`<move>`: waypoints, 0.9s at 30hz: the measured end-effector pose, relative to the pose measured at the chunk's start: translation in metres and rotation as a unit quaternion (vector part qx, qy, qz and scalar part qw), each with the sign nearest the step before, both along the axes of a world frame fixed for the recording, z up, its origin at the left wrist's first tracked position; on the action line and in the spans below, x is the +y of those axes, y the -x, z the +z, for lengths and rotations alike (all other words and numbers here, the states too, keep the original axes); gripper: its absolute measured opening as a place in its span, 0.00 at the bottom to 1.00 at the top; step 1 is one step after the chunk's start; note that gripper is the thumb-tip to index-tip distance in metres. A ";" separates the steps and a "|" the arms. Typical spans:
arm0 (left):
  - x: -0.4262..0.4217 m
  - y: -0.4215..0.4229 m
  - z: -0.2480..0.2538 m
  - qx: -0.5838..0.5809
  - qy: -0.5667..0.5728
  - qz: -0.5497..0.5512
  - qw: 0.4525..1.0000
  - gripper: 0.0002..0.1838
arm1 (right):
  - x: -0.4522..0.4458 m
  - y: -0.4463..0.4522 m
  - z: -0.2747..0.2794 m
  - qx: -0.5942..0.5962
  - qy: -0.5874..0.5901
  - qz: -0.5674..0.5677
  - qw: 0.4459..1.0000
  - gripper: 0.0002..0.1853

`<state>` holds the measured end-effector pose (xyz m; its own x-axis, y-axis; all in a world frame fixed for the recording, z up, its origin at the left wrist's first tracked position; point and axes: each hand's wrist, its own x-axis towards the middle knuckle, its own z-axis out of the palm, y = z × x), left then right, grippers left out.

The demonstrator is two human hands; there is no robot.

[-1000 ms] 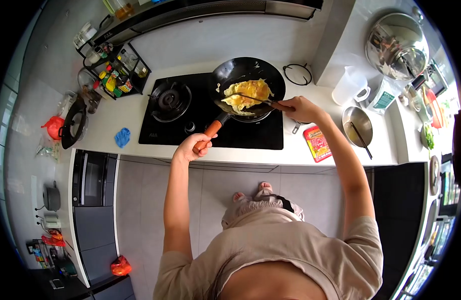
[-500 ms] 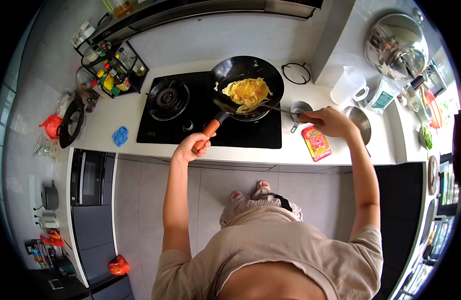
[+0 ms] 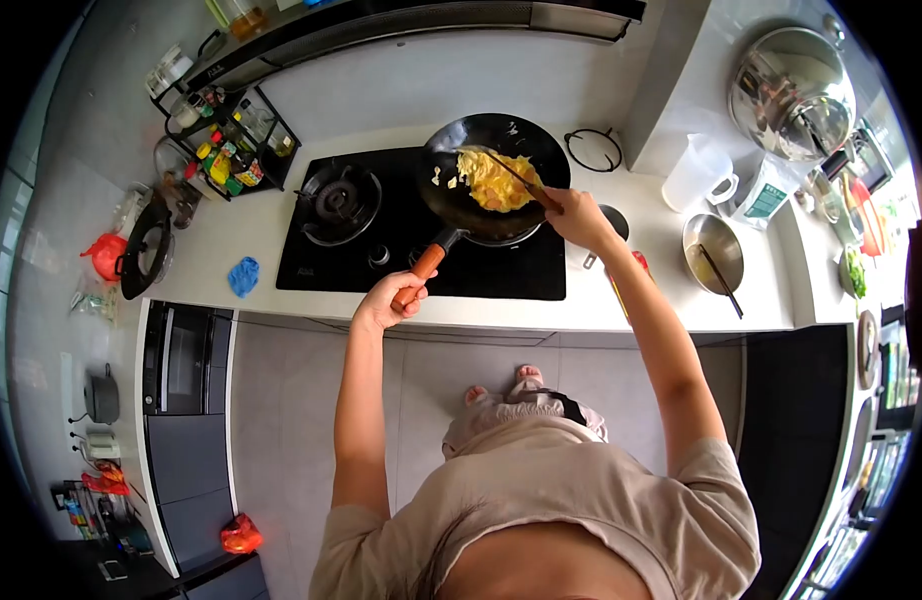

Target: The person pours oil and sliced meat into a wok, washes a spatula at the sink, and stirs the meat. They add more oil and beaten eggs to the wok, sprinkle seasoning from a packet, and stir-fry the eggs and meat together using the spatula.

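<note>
My left hand (image 3: 391, 299) is closed around the orange-brown wooden handle of a black wok (image 3: 449, 203), which sits over the right burner of the cooktop. Yellow cooked egg (image 3: 503, 188) lies in the wok, with small bits apart from it on the left. In my right hand (image 3: 579, 220) is a spatula (image 3: 529, 188) with a wooden handle and thin metal shaft. It slants over the egg toward the wok's far left side. The spatula's tip is hard to make out against the egg. My right arm partly covers a red packet (image 3: 641, 262) and a small metal cup (image 3: 613, 222).
Left of the wok are a bare burner (image 3: 337, 203) and a blue cloth (image 3: 243, 277). A metal bowl (image 3: 714, 250) with chopsticks (image 3: 721, 270) stands at right, near a clear jug (image 3: 693, 175). Behind left is a rack of bottles (image 3: 231, 150). A range hood (image 3: 411, 35) hangs above.
My right hand has moved left and over the wok, swinging the spatula across to the far left of the egg. The egg has shifted and looks more broken up. My left hand keeps its hold.
</note>
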<state>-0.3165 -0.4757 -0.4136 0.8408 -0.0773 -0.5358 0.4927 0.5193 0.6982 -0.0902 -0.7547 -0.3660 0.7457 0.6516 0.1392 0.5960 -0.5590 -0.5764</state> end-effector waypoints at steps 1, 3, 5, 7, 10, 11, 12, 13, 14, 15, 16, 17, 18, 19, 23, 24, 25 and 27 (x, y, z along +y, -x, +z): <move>-0.001 0.000 -0.002 0.000 -0.001 0.000 1.000 0.22 | 0.008 0.000 0.000 0.005 -0.011 -0.006 1.000 0.16; -0.002 -0.001 -0.008 -0.005 0.005 -0.001 1.000 0.22 | 0.022 -0.004 -0.003 0.015 -0.015 -0.020 1.000 0.19; 0.001 0.000 -0.011 -0.011 0.001 -0.001 1.000 0.22 | 0.023 -0.002 -0.011 0.018 -0.030 0.008 0.999 0.20; -0.001 0.000 -0.009 -0.016 -0.005 0.000 1.000 0.22 | 0.018 0.001 -0.012 0.035 -0.002 0.049 0.998 0.24; -0.002 0.000 -0.006 -0.012 -0.012 -0.004 1.000 0.22 | -0.013 0.015 0.002 0.004 0.037 0.065 0.997 0.22; -0.002 0.000 -0.009 -0.012 -0.008 -0.004 1.000 0.22 | -0.024 0.017 0.010 -0.011 0.088 0.054 0.995 0.22; -0.001 0.000 -0.010 -0.013 -0.005 -0.005 1.000 0.22 | -0.032 0.018 0.020 0.017 0.129 0.046 0.990 0.23; -0.001 -0.001 -0.011 -0.016 -0.003 -0.005 1.000 0.22 | -0.040 0.014 0.025 0.018 0.142 0.053 0.988 0.22; 0.000 0.000 -0.012 -0.016 -0.005 -0.005 1.000 0.22 | -0.046 0.010 0.029 0.018 0.154 0.059 0.986 0.22; 0.001 -0.001 -0.012 -0.017 -0.007 -0.005 1.000 0.22 | -0.043 0.008 0.033 0.006 0.147 0.045 0.988 0.21; 0.000 -0.001 -0.012 -0.018 -0.008 -0.007 1.000 0.22 | -0.039 0.009 0.036 -0.005 0.140 0.030 0.990 0.21; -0.001 -0.001 -0.012 -0.016 -0.009 -0.006 1.000 0.22 | -0.034 0.009 0.038 -0.016 0.132 0.014 0.991 0.20; -0.002 -0.002 -0.012 -0.014 -0.010 -0.004 1.000 0.22 | -0.026 0.002 0.029 -0.030 0.117 -0.005 0.993 0.20; -0.002 0.000 -0.011 -0.011 -0.012 -0.002 1.000 0.23 | -0.015 -0.006 0.009 -0.042 0.100 -0.023 0.994 0.20; -0.004 0.001 -0.009 -0.008 0.000 0.007 1.000 0.22 | 0.014 0.004 -0.011 -0.019 0.101 -0.056 0.993 0.21; -0.003 0.000 -0.009 -0.010 -0.004 0.006 1.000 0.22 | 0.014 0.013 -0.012 -0.020 0.098 -0.038 0.994 0.24; -0.003 0.000 -0.009 -0.011 -0.006 0.005 1.000 0.22 | 0.012 0.016 -0.019 -0.026 0.105 -0.024 0.994 0.23; -0.005 0.002 -0.011 -0.012 -0.005 0.005 1.000 0.22 | -0.005 0.032 -0.002 -0.003 0.144 0.002 0.990 0.22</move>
